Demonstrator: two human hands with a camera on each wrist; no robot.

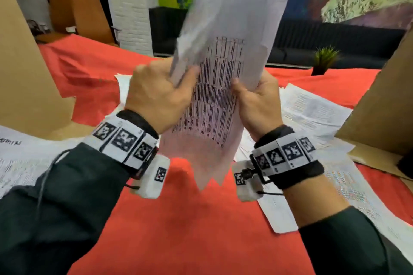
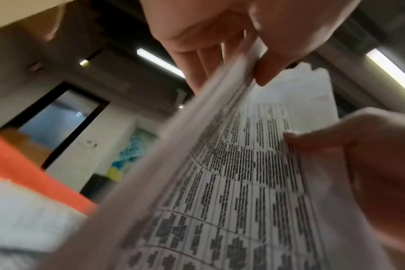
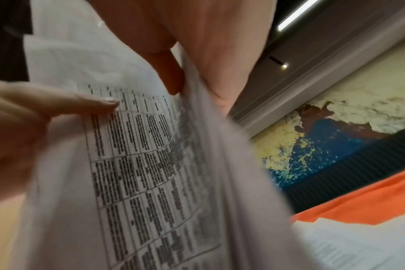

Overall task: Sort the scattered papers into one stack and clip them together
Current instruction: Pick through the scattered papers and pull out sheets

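A sheaf of printed papers (image 1: 223, 69) stands upright in the air above the red-covered table (image 1: 190, 219), its front sheet showing a table of text. My left hand (image 1: 178, 76) pinches its left edge, thumb on the front and fingers behind. My right hand (image 1: 243, 87) grips the right edge the same way. In the left wrist view the papers (image 2: 231, 182) run between my left thumb and fingers (image 2: 204, 69). The right wrist view shows the papers (image 3: 132, 164) pinched by my right hand (image 3: 185, 82). More loose sheets (image 1: 312, 114) lie on the table. No clip is in view.
A tall cardboard box (image 1: 22, 62) stands at the left and another cardboard box (image 1: 380, 107) at the right. Loose printed sheets (image 1: 17, 156) also lie at the left edge and by my right forearm. A small potted plant (image 1: 324, 58) sits at the far side.
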